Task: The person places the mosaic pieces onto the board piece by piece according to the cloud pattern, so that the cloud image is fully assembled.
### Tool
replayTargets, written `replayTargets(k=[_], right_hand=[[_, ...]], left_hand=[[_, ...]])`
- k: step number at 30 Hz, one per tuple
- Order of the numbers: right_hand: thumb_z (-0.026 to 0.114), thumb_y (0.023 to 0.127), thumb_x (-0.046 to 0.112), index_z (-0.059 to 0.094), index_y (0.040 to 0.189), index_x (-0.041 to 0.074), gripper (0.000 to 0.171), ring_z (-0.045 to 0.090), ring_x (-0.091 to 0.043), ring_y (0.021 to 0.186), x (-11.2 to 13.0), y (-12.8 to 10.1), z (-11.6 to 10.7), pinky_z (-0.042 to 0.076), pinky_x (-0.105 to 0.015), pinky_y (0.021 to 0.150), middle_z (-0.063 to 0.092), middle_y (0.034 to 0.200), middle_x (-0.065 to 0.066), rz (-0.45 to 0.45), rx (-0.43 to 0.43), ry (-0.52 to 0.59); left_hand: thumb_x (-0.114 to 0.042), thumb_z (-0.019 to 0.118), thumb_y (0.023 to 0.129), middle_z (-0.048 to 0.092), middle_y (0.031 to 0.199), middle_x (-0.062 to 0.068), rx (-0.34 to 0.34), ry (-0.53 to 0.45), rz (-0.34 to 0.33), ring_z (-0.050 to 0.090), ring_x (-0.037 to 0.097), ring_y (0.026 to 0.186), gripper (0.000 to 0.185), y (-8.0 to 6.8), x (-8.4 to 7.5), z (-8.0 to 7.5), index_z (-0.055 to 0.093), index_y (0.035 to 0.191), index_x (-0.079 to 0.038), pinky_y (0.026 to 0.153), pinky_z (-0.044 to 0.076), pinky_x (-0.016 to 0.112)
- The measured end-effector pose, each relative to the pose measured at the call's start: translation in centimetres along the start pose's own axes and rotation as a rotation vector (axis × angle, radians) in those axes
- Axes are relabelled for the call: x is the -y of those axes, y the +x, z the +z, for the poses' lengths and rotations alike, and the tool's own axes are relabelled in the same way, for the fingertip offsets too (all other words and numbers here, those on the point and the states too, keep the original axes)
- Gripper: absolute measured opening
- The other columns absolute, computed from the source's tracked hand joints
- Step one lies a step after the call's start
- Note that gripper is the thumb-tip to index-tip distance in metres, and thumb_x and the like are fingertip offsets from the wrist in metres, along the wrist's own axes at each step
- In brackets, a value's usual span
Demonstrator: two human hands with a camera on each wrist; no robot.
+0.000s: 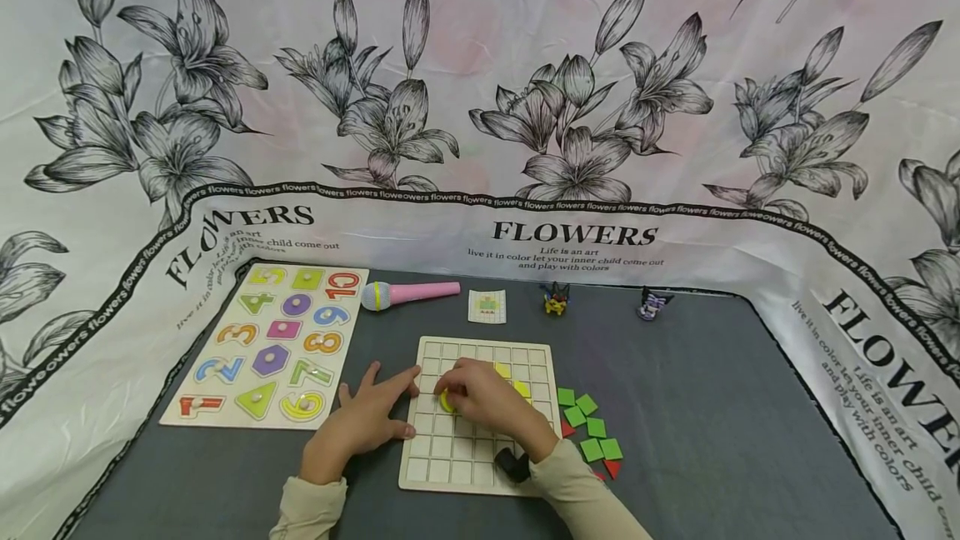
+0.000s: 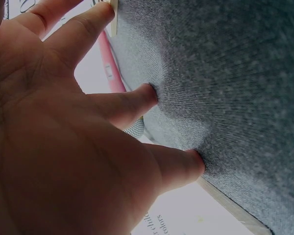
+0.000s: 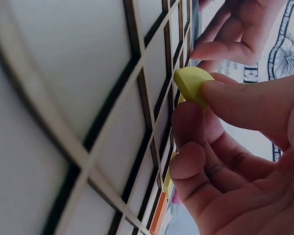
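A pale wooden grid board [image 1: 441, 471] lies on the grey tabletop. My right hand [image 1: 487, 394] is over its left middle part, pinching a yellow piece with a rounded side [image 3: 191, 84] between thumb and fingers, close above the cells. Other yellow pieces [image 1: 522, 390] sit in the grid, partly behind that hand; an orange piece [image 3: 159, 213] shows low in the right wrist view. My left hand [image 1: 369, 413] spreads its fingers at the board's left edge, thumb and a fingertip on the rim. In the left wrist view, other fingertips [image 2: 148, 93] press the grey cloth.
Green squares [image 1: 590, 449] and red triangles [image 1: 612, 468] lie right of the board. A number-and-shape puzzle [image 1: 251, 315] lies at the left. Behind stand a pink toy microphone [image 1: 423, 292], a small pattern card [image 1: 487, 307] and two figurines [image 1: 556, 299]. Flowered cloth surrounds the tabletop.
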State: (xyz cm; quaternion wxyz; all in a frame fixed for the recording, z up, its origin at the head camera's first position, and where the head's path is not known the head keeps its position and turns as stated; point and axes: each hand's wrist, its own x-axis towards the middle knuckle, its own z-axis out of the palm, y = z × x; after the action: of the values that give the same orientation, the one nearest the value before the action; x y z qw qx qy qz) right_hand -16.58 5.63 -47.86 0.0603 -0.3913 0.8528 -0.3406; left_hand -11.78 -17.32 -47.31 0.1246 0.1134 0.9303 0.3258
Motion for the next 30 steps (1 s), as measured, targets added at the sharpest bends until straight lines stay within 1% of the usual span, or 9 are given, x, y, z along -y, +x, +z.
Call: replayTargets(k=[7,11,15,17,19,22,24,27,30], right_hand=[[0.069,0.098,-0.006,0.083,0.108,0.005,0.020,0.052,-0.006,0.078,0.18,0.09,-0.09,0.046,-0.021,0.068,0.067,0.095,-0.002,0.029,0.023,-0.036],[0.069,0.098,-0.006,0.082,0.109,0.005,0.021,0.053,-0.007,0.078,0.24,0.13,-0.09,0.048,-0.022,0.069,0.067,0.095,-0.002,0.013,0.035,-0.092],[0.071,0.097,-0.005,0.079,0.106,0.004,0.015,0.059,-0.010,0.082,0.34,0.21,-0.14,0.054,-0.026,0.076,0.068,0.095,-0.003,-0.001,0.035,-0.156],[0.073,0.097,-0.003,0.077,0.104,0.005,0.012,0.061,-0.012,0.084,0.41,0.26,-0.17,0.056,-0.028,0.080,0.069,0.096,-0.003,-0.003,0.035,-0.174],[0.073,0.097,-0.004,0.076,0.101,0.006,0.011,0.063,-0.013,0.085,0.44,0.29,-0.19,0.057,-0.030,0.082,0.069,0.095,-0.004,-0.009,0.035,-0.179],[0.073,0.096,-0.004,0.076,0.097,0.006,0.011,0.062,-0.013,0.083,0.48,0.28,-0.18,0.056,-0.029,0.080,0.068,0.092,-0.004,-0.011,0.027,-0.191],[0.074,0.096,-0.003,0.075,0.094,0.007,0.011,0.059,-0.012,0.080,0.45,0.26,-0.13,0.055,-0.027,0.076,0.067,0.089,-0.003,-0.006,0.020,-0.203],[0.077,0.096,0.002,0.073,0.090,0.009,0.010,0.055,-0.009,0.074,0.39,0.27,-0.02,0.051,-0.024,0.068,0.062,0.084,0.001,0.025,0.020,-0.214],[0.079,0.097,0.008,0.070,0.087,0.011,0.014,0.050,-0.007,0.070,0.48,0.28,0.01,0.047,-0.024,0.064,0.057,0.080,0.004,0.068,0.026,-0.231]], left_hand=[[-0.014,0.092,0.084,0.065,0.145,0.010,-0.003,-0.001,0.006,0.014,0.058,0.157,0.069,0.01,-0.12,-0.05,0.062,0.146,-0.013,0.107,-0.001,0.092],[-0.014,0.092,0.084,0.065,0.145,0.010,0.001,-0.010,0.005,0.013,0.058,0.157,0.069,0.01,-0.13,-0.03,0.062,0.145,-0.013,0.107,-0.002,0.091],[-0.014,0.092,0.084,0.065,0.144,0.011,-0.002,-0.020,0.016,0.014,0.058,0.156,0.069,0.01,-0.10,-0.02,0.061,0.146,-0.012,0.107,-0.003,0.091],[-0.014,0.092,0.084,0.065,0.144,0.012,-0.005,-0.025,0.027,0.014,0.060,0.156,0.069,0.00,-0.10,-0.02,0.061,0.145,-0.010,0.106,-0.003,0.092],[-0.012,0.092,0.084,0.065,0.144,0.012,-0.007,-0.026,0.030,0.014,0.060,0.155,0.069,-0.01,-0.12,-0.01,0.061,0.145,-0.009,0.106,-0.002,0.092],[-0.012,0.092,0.083,0.065,0.144,0.012,-0.004,-0.025,0.026,0.014,0.060,0.156,0.069,0.01,-0.15,0.04,0.061,0.145,-0.010,0.106,-0.003,0.092],[-0.012,0.092,0.084,0.065,0.146,0.011,-0.001,-0.021,0.012,0.013,0.058,0.157,0.069,0.02,-0.16,0.06,0.062,0.145,-0.011,0.107,-0.003,0.091],[-0.012,0.092,0.084,0.064,0.147,0.010,0.002,-0.016,-0.003,0.013,0.057,0.157,0.068,-0.04,-0.23,-0.03,0.062,0.145,-0.012,0.108,-0.003,0.091],[-0.013,0.092,0.084,0.063,0.148,0.010,0.000,-0.008,-0.008,0.013,0.057,0.157,0.066,-0.09,-0.27,-0.07,0.063,0.143,-0.014,0.108,-0.003,0.091]])
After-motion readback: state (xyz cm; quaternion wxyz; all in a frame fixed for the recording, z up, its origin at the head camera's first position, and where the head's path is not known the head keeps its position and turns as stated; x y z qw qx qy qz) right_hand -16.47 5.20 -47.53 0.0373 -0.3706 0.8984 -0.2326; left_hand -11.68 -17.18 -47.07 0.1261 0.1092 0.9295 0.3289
